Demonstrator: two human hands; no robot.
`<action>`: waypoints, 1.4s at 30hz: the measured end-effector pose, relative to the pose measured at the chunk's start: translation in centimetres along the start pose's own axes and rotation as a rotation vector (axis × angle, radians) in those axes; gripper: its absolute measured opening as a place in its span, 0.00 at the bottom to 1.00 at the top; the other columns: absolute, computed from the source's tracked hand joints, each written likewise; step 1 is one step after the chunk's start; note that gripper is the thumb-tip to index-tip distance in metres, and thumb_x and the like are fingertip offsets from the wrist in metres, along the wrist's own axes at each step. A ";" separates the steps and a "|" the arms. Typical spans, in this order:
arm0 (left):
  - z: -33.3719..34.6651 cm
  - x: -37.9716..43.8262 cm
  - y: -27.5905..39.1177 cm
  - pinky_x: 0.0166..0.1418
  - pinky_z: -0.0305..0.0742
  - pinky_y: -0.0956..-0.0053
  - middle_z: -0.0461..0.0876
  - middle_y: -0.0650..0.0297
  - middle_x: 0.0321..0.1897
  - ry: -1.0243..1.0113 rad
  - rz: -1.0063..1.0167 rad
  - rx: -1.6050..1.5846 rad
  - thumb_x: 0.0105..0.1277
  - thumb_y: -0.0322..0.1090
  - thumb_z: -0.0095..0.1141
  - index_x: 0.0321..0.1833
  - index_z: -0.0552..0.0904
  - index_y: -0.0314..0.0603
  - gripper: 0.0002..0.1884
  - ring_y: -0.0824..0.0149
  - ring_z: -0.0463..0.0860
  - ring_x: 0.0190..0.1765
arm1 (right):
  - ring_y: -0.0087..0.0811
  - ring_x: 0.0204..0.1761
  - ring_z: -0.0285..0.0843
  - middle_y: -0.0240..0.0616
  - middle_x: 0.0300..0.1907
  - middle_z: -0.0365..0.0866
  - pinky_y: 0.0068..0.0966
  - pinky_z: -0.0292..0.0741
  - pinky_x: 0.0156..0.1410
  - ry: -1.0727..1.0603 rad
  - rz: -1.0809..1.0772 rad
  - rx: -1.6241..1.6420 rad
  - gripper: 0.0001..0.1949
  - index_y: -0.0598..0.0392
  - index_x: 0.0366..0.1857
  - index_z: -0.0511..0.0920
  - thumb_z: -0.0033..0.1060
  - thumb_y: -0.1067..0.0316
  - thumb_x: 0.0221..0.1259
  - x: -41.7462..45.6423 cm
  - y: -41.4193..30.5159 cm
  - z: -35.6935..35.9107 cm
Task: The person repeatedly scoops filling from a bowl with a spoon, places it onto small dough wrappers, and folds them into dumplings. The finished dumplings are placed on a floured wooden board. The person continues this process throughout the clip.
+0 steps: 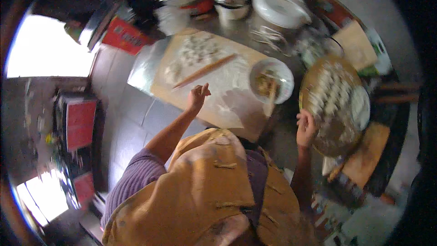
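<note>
My left hand [198, 96] is above the near edge of a floured wooden board [218, 106], fingers partly bent, with nothing seen in it. A wooden rolling pin [205, 71] lies across the board just beyond it, and small floured dough pieces [199, 49] sit at the far left. A white bowl [290, 81] of filling with a utensil in it rests at the board's right. My right hand [306, 128], fingers curled, is at the left rim of a round tray [336, 140] with rows of dumplings [329, 90]; blur hides whether it touches or holds anything.
A white plate or bowl [360, 107] sits on the tray's right side. Beyond the board stand a lidded white container [280, 7] and a smaller pot [231, 3]. Another wooden board [367, 153] lies at the right, and a red box or packet [124, 36] at the back left.
</note>
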State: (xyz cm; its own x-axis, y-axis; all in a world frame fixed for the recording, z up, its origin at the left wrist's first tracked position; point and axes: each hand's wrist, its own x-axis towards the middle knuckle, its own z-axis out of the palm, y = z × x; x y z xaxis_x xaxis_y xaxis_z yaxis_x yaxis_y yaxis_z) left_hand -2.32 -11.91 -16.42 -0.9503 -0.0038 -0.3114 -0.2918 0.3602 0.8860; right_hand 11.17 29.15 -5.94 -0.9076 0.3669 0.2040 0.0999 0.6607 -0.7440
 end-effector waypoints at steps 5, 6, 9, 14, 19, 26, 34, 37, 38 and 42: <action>-10.1 4.2 -11.2 0.53 0.72 0.55 0.75 0.49 0.45 0.607 -0.098 0.462 0.71 0.45 0.49 0.36 0.79 0.40 0.15 0.48 0.78 0.50 | 0.26 0.30 0.81 0.40 0.34 0.85 0.25 0.76 0.37 -0.286 0.130 0.160 0.09 0.56 0.47 0.80 0.52 0.70 0.69 -3.9 -0.7 7.1; -11.6 4.5 -11.3 0.52 0.73 0.56 0.76 0.50 0.46 0.643 -0.079 0.421 0.69 0.44 0.52 0.37 0.79 0.40 0.13 0.48 0.79 0.48 | 0.25 0.28 0.80 0.38 0.33 0.85 0.24 0.76 0.35 -0.275 0.076 0.153 0.09 0.56 0.47 0.81 0.53 0.69 0.69 -4.5 -0.4 8.2; -12.1 6.2 -8.9 0.49 0.75 0.58 0.77 0.51 0.47 0.519 0.025 0.369 0.64 0.41 0.59 0.39 0.79 0.42 0.10 0.49 0.80 0.45 | 0.35 0.32 0.81 0.39 0.33 0.84 0.30 0.77 0.40 -0.289 0.017 -0.002 0.09 0.55 0.47 0.80 0.55 0.69 0.67 -4.6 -0.6 9.5; -13.1 11.1 -15.4 0.48 0.75 0.58 0.80 0.53 0.44 0.331 -0.035 0.097 0.60 0.39 0.62 0.40 0.80 0.44 0.10 0.48 0.80 0.42 | 0.47 0.49 0.75 0.47 0.46 0.75 0.41 0.73 0.53 -0.256 -0.008 -0.324 0.21 0.56 0.57 0.74 0.64 0.66 0.59 -2.5 0.3 11.5; -12.0 9.6 -9.0 0.46 0.74 0.54 0.81 0.53 0.41 0.316 0.317 0.522 0.61 0.37 0.59 0.37 0.79 0.42 0.08 0.47 0.80 0.43 | 0.48 0.52 0.67 0.50 0.49 0.68 0.39 0.69 0.57 -0.220 0.052 -0.597 0.37 0.54 0.69 0.65 0.71 0.66 0.51 -1.5 -0.1 12.8; -11.0 7.1 -3.2 0.57 0.76 0.68 0.82 0.57 0.48 -0.119 0.099 -0.524 0.67 0.32 0.53 0.56 0.79 0.34 0.16 0.62 0.82 0.50 | 0.54 0.46 0.69 0.58 0.48 0.65 0.40 0.72 0.53 -0.204 0.010 -0.514 0.33 0.55 0.71 0.63 0.53 0.80 0.56 -0.7 1.8 14.2; 3.7 0.0 2.4 0.63 0.76 0.61 0.81 0.53 0.54 -0.559 -0.364 -1.018 0.74 0.37 0.50 0.60 0.75 0.35 0.17 0.57 0.80 0.57 | 0.52 0.44 0.75 0.47 0.41 0.76 0.42 0.74 0.47 -0.299 0.014 -0.451 0.25 0.47 0.67 0.70 0.49 0.77 0.65 -1.1 -0.4 11.6; 9.1 -1.2 1.6 0.59 0.78 0.62 0.81 0.54 0.52 -0.469 -0.450 -1.080 0.74 0.38 0.51 0.59 0.76 0.37 0.16 0.58 0.81 0.56 | 0.53 0.48 0.76 0.49 0.49 0.74 0.45 0.76 0.51 -0.378 0.113 -0.437 0.26 0.43 0.68 0.69 0.49 0.76 0.65 -1.2 -0.8 11.8; 10.7 -1.3 1.8 0.59 0.77 0.66 0.81 0.55 0.52 -0.379 -0.500 -1.085 0.73 0.38 0.53 0.58 0.76 0.37 0.16 0.59 0.81 0.55 | 0.53 0.48 0.76 0.50 0.49 0.74 0.45 0.76 0.51 -0.380 0.120 -0.437 0.26 0.43 0.68 0.70 0.48 0.75 0.66 -1.2 -0.6 11.9; 15.1 -0.4 1.2 0.59 0.76 0.69 0.79 0.57 0.53 -0.298 -0.467 -1.100 0.73 0.39 0.54 0.58 0.75 0.39 0.16 0.62 0.79 0.55 | 0.53 0.48 0.77 0.52 0.49 0.74 0.44 0.76 0.52 -0.378 0.130 -0.386 0.23 0.45 0.66 0.72 0.48 0.74 0.67 -1.4 0.6 12.3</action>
State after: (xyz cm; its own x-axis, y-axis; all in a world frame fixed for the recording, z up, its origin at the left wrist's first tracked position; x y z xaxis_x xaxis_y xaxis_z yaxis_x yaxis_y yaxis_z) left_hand -0.62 2.56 -20.44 -0.7105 0.3432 -0.6143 -0.6701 -0.5966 0.4416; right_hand 7.48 20.95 -14.54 -0.9539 0.2477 -0.1697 0.2985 0.8439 -0.4458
